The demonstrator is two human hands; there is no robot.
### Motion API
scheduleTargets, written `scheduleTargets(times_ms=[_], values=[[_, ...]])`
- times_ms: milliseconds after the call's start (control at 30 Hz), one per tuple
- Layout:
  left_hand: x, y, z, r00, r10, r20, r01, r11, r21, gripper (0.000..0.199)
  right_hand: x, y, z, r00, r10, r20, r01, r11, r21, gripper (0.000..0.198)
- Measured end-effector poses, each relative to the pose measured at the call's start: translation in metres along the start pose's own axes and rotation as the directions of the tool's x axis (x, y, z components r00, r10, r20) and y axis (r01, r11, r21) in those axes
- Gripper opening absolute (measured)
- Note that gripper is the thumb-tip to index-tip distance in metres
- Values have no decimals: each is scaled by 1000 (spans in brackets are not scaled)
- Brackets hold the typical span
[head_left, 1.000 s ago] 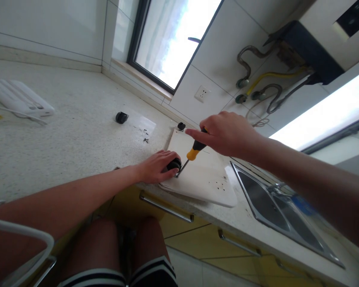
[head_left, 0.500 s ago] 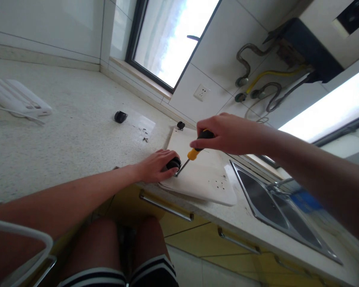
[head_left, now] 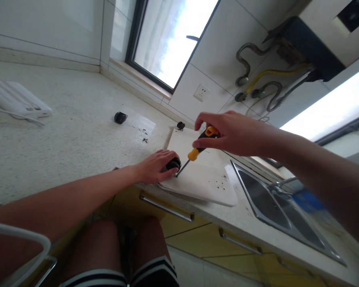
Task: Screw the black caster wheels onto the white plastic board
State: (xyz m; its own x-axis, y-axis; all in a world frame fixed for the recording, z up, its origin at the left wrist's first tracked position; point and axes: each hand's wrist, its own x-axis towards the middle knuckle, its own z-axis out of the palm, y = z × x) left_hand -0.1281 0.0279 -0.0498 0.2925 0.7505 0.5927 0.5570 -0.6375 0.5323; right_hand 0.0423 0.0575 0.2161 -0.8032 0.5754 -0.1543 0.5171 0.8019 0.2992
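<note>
My right hand [head_left: 219,133] grips a yellow and black screwdriver [head_left: 194,153], its thumb along the handle and index finger lifted off a little. The shaft slants down to the left, its tip at the base of a black caster wheel [head_left: 174,163]. My left hand [head_left: 156,166] is closed around that caster and presses it on the near left corner of a white board [head_left: 197,181]. Any screw under the tip is too small to make out. A second caster [head_left: 181,125] sits at the board's far left corner. Several small holes show at the near right corner.
A loose black caster [head_left: 120,117] and several small dark screws [head_left: 145,140] lie on the speckled counter [head_left: 86,131] to the left. Further left is a white power bank [head_left: 20,99] with a cable. A steel sink [head_left: 266,199] lies right of the board.
My right hand has shifted its grip on the screwdriver: the fingers have loosened and more of the yellow and black handle shows. My left hand and the caster stay in place.
</note>
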Motion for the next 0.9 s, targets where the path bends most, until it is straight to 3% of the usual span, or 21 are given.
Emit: scheduleTargets(times_ms=[100,233,333,400,500,533,600,667,733,800,833,900], values=[[0,0,-1,1000,1,-1,-1,1000,-2,34,0,2,-2,1000,-24,16,23,998,66,51],[0,1,-1,1000,-1,-8,1,1000,-3,33,5,8,-7,990,115,80,-105,987,-121,64],[0,2,-1,1000,-6,-11,6,1000,-2,32,8,10,-10,978,-24,208,11,998,65,54],[0,2,-1,1000,-9,-11,9,1000,-2,31,10,8,-9,987,-2,160,-13,996,88,53],[0,2,-1,1000,-15,-9,15,1000,0,30,12,6,-5,984,175,16,-173,982,-76,74],[0,2,-1,1000,-16,-7,16,1000,1,31,13,7,-4,985,169,26,-166,983,-75,72],[0,3,-1,1000,-18,-1,18,1000,2,31,13,10,-4,991,35,127,-40,998,38,61],[1,3,-2,1000,-22,3,22,1000,3,31,13,11,-4,988,-58,146,40,992,120,59],[1,3,-2,1000,-25,5,25,1000,3,30,14,9,-4,997,30,68,-34,998,47,60],[0,3,-2,1000,-28,7,28,1000,3,30,14,8,-3,987,159,13,-158,986,-50,73],[0,3,-2,1000,-29,9,29,1000,3,30,13,8,-3,983,182,25,-180,981,-68,74],[0,3,-2,1000,-28,14,28,1000,1,31,11,11,-4,987,114,109,-112,993,-23,66]])
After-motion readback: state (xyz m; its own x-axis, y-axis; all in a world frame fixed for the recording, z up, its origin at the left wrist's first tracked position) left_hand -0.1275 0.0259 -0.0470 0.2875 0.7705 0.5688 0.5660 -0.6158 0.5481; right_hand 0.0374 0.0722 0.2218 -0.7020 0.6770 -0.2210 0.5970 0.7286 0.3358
